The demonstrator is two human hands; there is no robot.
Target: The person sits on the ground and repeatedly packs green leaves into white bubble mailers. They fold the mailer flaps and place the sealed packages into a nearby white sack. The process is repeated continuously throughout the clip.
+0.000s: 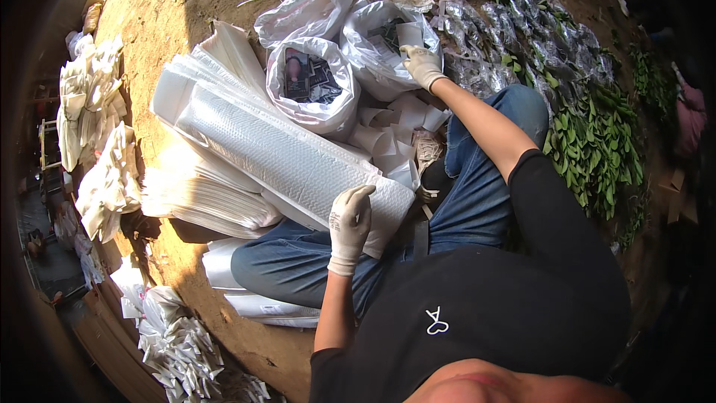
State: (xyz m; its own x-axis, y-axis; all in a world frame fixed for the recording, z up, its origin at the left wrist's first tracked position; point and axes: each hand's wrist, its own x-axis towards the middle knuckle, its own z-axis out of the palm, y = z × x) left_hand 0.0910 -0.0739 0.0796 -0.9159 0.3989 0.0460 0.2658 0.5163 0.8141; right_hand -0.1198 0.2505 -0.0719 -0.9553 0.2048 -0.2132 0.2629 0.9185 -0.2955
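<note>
I sit on the earth floor in blue jeans, with white gloves on both hands. A long bundle of clear, white-patterned plastic sleeves [283, 153] lies across my lap. My left hand [350, 224] rests on its near end, fingers curled over the edge. My right hand [422, 66] reaches forward into an open white plastic bag [373, 52], its fingers closed on a white paper piece [409, 33] at the bag's mouth. Loose white paper cones [399, 127] are heaped just below that hand.
A second white bag [313, 82] holds dark printed cards, with a third bag [302, 9] behind it. Wrapped plants [522, 30] and green leaves [593, 142] lie on the right. Piles of folded white paper [89, 119] and more sleeves [186, 343] sit on the left.
</note>
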